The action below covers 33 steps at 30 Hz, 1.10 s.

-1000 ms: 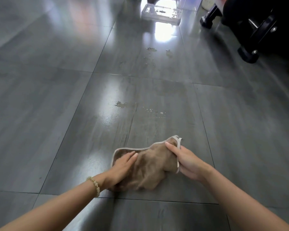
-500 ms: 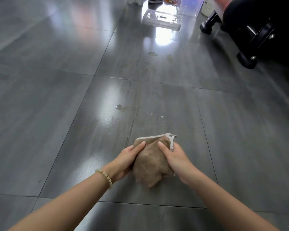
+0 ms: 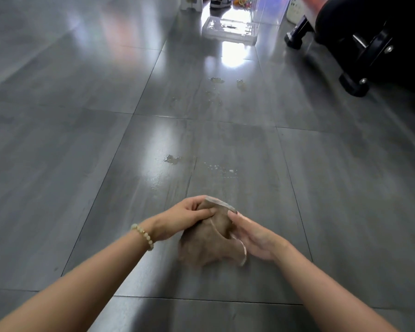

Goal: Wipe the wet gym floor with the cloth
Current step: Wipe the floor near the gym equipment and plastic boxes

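L hand [image 3: 185,220] grips cloth [image 3: 207,248], R hand [image 3: 255,239] flat against it.

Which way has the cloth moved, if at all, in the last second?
Yes. The cloth has bunched up and shifted forward, away from the near floor seam, toward the puddle.

Bunched brown cloth [image 3: 209,245] on wet floor [image 3: 249,149]
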Each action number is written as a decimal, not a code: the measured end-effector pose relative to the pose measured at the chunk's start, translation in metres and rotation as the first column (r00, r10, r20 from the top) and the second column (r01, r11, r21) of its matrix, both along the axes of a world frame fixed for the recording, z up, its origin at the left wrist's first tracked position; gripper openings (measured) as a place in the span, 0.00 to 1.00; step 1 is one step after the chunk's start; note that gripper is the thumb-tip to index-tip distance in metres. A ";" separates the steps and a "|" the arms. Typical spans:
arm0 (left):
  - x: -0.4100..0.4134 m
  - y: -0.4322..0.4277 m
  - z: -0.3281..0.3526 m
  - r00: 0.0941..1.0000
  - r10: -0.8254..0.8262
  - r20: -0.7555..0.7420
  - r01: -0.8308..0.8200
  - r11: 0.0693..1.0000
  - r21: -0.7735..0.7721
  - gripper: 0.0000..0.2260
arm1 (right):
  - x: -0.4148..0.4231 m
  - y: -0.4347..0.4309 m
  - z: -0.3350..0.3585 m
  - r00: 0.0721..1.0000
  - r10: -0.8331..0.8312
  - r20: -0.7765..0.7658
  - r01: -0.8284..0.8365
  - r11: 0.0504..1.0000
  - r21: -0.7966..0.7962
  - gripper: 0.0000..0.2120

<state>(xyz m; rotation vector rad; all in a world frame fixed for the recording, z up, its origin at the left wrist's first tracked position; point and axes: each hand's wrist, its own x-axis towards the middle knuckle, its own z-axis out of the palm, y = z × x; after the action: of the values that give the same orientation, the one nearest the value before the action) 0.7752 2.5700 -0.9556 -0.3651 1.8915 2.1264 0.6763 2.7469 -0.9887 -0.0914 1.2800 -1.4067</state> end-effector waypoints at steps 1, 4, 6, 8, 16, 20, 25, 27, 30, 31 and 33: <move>-0.007 0.000 0.008 1.000 -0.016 -0.006 0.016 1.000 -0.001 0.13 | -0.001 0.003 0.009 0.999 0.040 0.022 -0.039 0.998 -0.054 0.32; -0.026 0.006 0.014 0.992 0.122 -0.021 -0.122 0.992 -0.027 0.13 | -0.011 0.015 0.030 0.998 -0.017 -0.061 0.015 0.999 -0.037 0.17; -0.032 0.012 0.003 0.971 0.239 0.001 -0.238 0.968 -0.077 0.16 | -0.029 0.028 0.031 0.933 -0.158 -0.323 0.194 0.978 0.081 0.13; -0.033 0.019 -0.018 0.957 0.290 0.033 -0.278 0.941 -0.193 0.18 | -0.049 0.046 0.014 0.656 -0.122 -0.745 0.469 0.839 0.276 0.18; 0.008 -0.024 -0.072 0.951 0.257 -0.174 -0.277 0.456 -0.846 0.19 | -0.021 0.015 -0.070 0.320 0.635 -0.703 0.204 0.678 0.706 0.44; 0.030 -0.064 -0.073 0.964 0.218 -0.154 -0.216 0.298 -0.930 0.26 | -0.063 0.022 -0.101 0.255 0.575 -0.778 0.479 0.624 0.618 0.40; 0.057 -0.106 -0.066 0.937 0.317 -0.148 -0.216 0.191 -0.958 0.20 | -0.113 -0.074 -0.099 0.407 0.537 -0.739 0.534 0.516 0.670 0.31; 0.058 -0.113 -0.067 0.932 0.340 -0.129 -0.200 0.183 -0.962 0.19 | -0.083 -0.129 -0.106 0.222 0.580 -0.784 0.383 0.688 0.617 0.37; 0.053 -0.109 -0.076 0.929 0.359 -0.095 -0.173 0.192 -0.966 0.23 | -0.018 -0.171 -0.105 -0.047 0.572 -0.819 0.009 0.820 0.572 0.36; 0.051 -0.105 -0.080 0.924 0.368 -0.101 -0.185 0.201 -0.962 0.25 | 0.000 -0.167 -0.102 -0.138 0.551 -0.823 -0.110 0.817 0.566 0.36; 0.047 -0.098 -0.087 0.921 0.373 -0.113 -0.205 0.216 -0.955 0.26 | 0.009 -0.135 -0.105 -0.289 0.475 -0.831 -0.172 0.829 0.533 0.35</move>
<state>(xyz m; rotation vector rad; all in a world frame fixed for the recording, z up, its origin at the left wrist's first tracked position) 0.8223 2.4723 -1.0428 -1.1506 2.9847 0.6414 0.6851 2.6123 -1.0939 -1.6854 2.3955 -0.3243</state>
